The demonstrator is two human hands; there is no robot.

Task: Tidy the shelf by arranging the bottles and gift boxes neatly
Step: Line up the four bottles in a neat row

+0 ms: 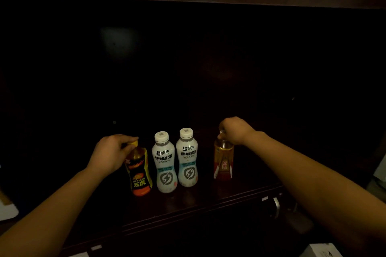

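Note:
Several bottles stand in a row near the front of a dark wooden shelf (208,204). My left hand (110,152) grips the yellow cap of a black-and-orange energy drink bottle (140,175) at the left end. Beside it stand two white bottles with white caps, one (165,162) touching the other (187,158). A gap separates them from an amber tea bottle with a red label (223,162) at the right end, whose cap my right hand (235,131) covers and holds. The shelf's back is too dark to make out.
The shelf's front edge (188,215) runs diagonally, rising to the right. A metal handle (276,204) shows below it at the right. Pale box-like things sit at the left edge (8,210), bottom right (321,251) and right edge (381,171).

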